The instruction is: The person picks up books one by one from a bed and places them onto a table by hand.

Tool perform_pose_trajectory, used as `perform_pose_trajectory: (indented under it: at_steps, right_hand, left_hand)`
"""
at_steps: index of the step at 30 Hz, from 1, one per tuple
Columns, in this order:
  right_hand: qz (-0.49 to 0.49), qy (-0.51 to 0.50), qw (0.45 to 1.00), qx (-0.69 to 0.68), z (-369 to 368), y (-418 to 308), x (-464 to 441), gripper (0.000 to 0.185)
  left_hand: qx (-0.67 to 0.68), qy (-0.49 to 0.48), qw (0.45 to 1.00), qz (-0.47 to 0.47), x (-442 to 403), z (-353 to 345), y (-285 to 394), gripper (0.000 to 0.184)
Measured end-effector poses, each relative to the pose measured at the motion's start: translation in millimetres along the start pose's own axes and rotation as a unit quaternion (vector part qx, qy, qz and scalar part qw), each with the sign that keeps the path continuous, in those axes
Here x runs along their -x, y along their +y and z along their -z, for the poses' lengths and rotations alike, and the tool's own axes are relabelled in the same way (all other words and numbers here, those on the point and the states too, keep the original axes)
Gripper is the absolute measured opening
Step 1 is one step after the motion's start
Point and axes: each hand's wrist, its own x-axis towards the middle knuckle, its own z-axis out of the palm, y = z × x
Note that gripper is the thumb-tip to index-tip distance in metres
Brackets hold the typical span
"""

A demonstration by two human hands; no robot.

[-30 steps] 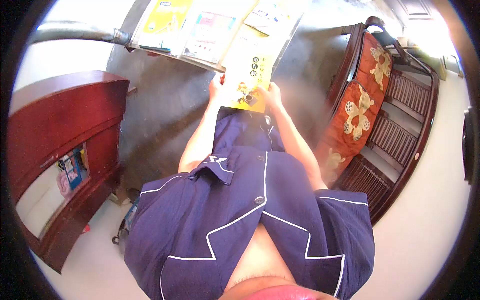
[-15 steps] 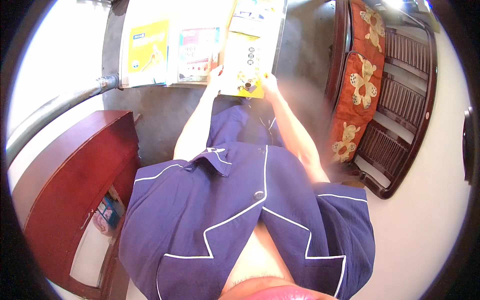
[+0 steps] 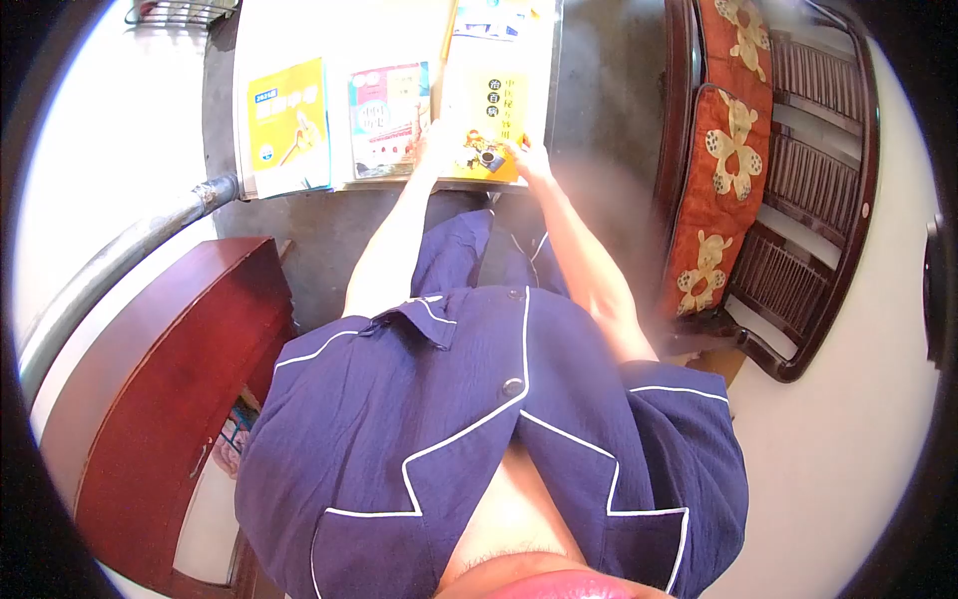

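A yellow book [image 3: 489,125] with dark characters and a cup picture on its cover lies at the table's near edge, between my two hands. My left hand [image 3: 429,150] is at its left side, washed out by glare, so its fingers are hard to make out. At the lower right edge of the book, my right hand [image 3: 529,158] grips it with the thumb on the cover. To the left are a pink and blue book [image 3: 389,120] and a yellow and white book [image 3: 289,128]. A blue and white booklet [image 3: 491,20] lies beyond the yellow book.
The white tabletop [image 3: 344,30] is bright with glare. A metal pipe [image 3: 130,260] and a red-brown wooden cabinet [image 3: 180,399] stand at the left. On the right is a dark wooden bench [image 3: 818,180] with an orange bear-patterned cushion [image 3: 723,160].
The view has shifted, bringing more of the table into sight. The yellow book has gone from being held over the near edge to lying farther onto the table, with both hands still at it.
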Motion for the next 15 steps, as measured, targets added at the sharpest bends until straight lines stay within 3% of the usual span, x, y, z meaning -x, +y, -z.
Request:
perform_pose_trajectory:
  at_steps: [2,4,5,7,8,10,15]
  right_hand:
    - [-0.011,0.003,1.000,-0.010,0,12,-2,0.043]
    - [0.058,0.075,0.976,0.198,-1,37,-12,0.045]
    - [0.057,0.076,0.976,0.197,0,34,-10,0.045]
    - [-0.023,0.047,0.955,0.291,2,27,-1,0.048]
    - [-0.024,0.049,0.955,0.290,2,33,-3,0.048]
    - [-0.003,0.015,0.996,0.087,2,47,-6,0.049]
    - [-0.008,-0.011,0.998,0.056,1,39,-3,0.052]
  left_hand:
    - [-0.038,-0.028,0.999,-0.023,0,1,3,0.026]
    - [-0.088,0.004,0.994,0.070,-2,-4,-5,0.024]
    - [-0.088,0.002,0.994,0.069,1,-2,-1,0.024]
    - [0.022,-0.002,0.993,0.113,11,3,10,0.027]
    - [0.022,-0.005,0.993,0.113,10,4,9,0.027]
    - [0.008,-0.008,0.994,0.104,12,6,4,0.032]
    - [-0.023,-0.036,0.993,0.114,12,12,25,0.045]
